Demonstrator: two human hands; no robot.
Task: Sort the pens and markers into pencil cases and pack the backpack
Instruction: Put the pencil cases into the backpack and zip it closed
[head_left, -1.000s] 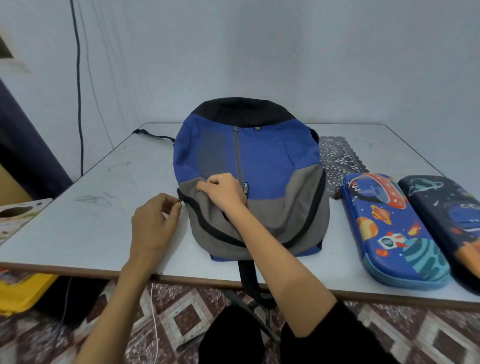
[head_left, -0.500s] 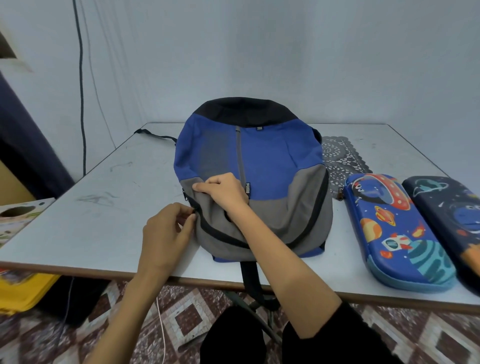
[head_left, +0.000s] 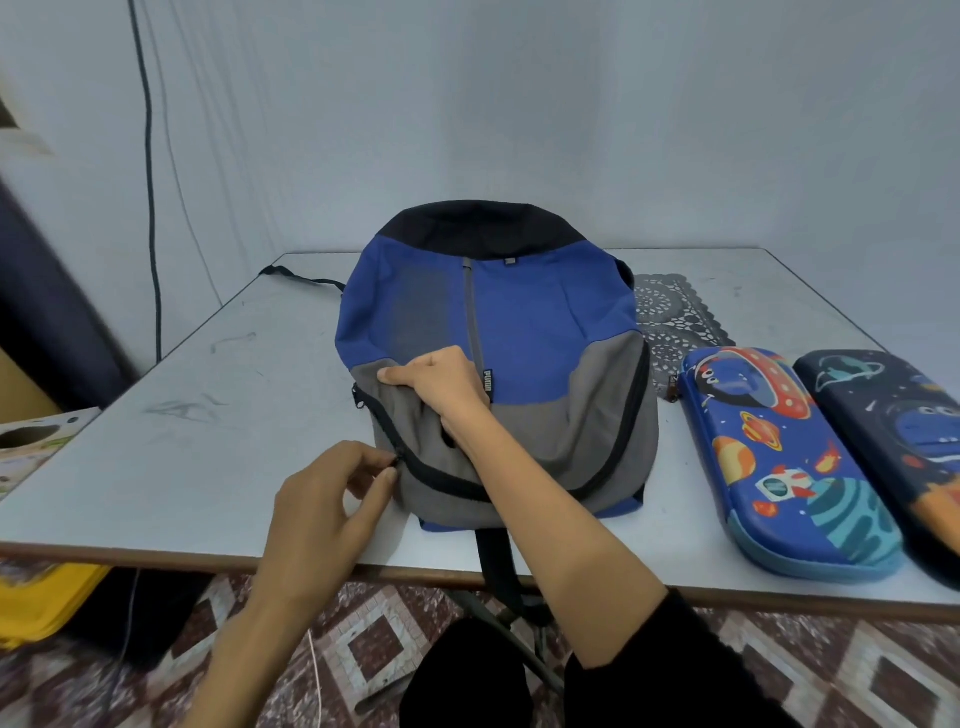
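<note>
Backpack of blue, grey and black fabric (head_left: 540, 322) lies flat on the pale grey surface (head_left: 208, 441), its black top towards the wall and its grey front pocket towards the near edge. One black strap (head_left: 498, 566) hangs over that edge.

The left hand (head_left: 322, 509) is at the pocket's left side, where its thumb and forefinger are closed together on the small pull of the black zipper (head_left: 631, 415) that curves round the pocket. Its other fingers (head_left: 363, 488) are curled beneath. The right hand (head_left: 441, 382) lies on the backpack above the zipper line, its fingers (head_left: 400, 375) clamped on a fold of grey fabric just beside the upright label. How far the zipper is parted cannot be told.

To the right of the backpack, a hard blue pencil case printed with planets and a rocket (head_left: 779, 457) lies shut on the surface. A dark navy pencil case with a space print (head_left: 893, 431) lies just beside it, partly cut off by the frame. A grey lace-patterned mat (head_left: 670, 322) shows behind them, partly under the backpack's right side. A black cable (head_left: 150, 208) runs down the wall at the left.
</note>
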